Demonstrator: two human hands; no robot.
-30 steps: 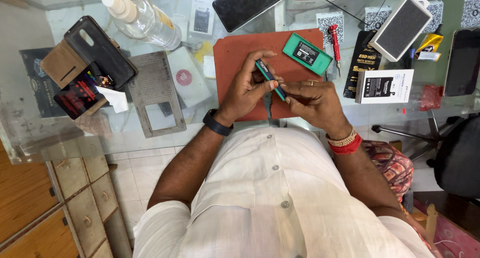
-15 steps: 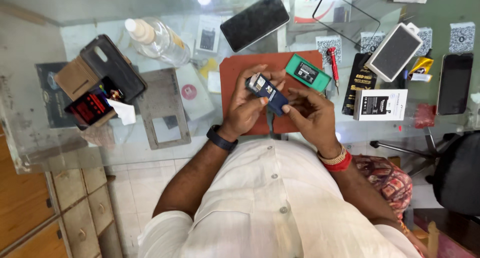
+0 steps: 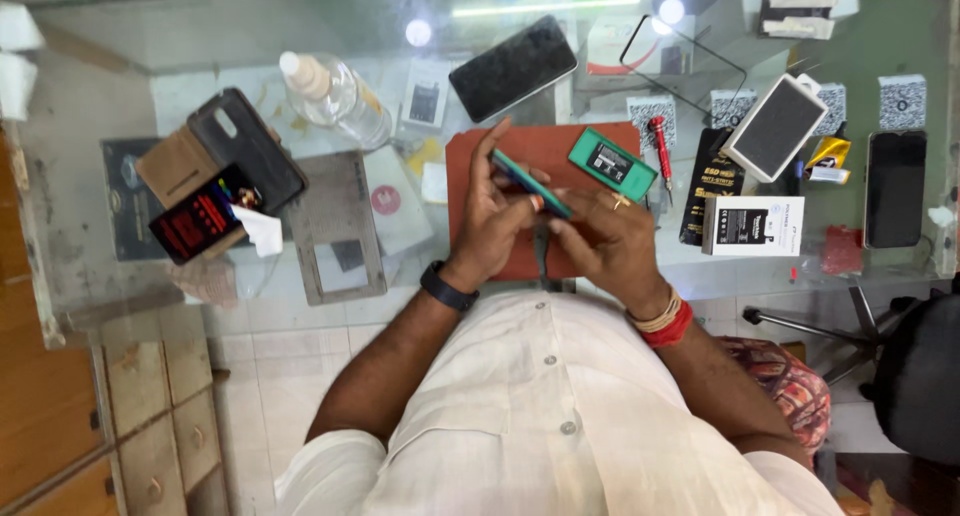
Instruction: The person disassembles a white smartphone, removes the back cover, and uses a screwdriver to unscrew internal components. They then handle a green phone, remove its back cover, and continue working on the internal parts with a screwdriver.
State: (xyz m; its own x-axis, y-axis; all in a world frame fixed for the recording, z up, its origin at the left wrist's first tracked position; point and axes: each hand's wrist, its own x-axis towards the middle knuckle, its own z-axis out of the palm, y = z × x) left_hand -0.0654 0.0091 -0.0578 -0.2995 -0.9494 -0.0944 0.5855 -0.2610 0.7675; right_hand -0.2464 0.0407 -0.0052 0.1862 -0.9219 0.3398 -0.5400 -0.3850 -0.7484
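- Phone point(image 3: 530, 183), thin with a green edge, sits tilted between both hands, above the red mat point(image 3: 480, 156).
- Left hand point(image 3: 497, 216) has its grip closed around the lower side of the phone, with 1 finger sticking up.
- Right hand point(image 3: 610, 238) has its grip closed on the other end of the phone.
- Green box point(image 3: 612, 163) lies on the mat just beside the hands.
- Red screwdriver point(image 3: 660, 146) lies near the green box.
- Clear bottle point(image 3: 335, 98) lies on the glass surface point(image 3: 90, 226), well apart from the hands.
- Dark phone point(image 3: 512, 68) lies face down past the mat.
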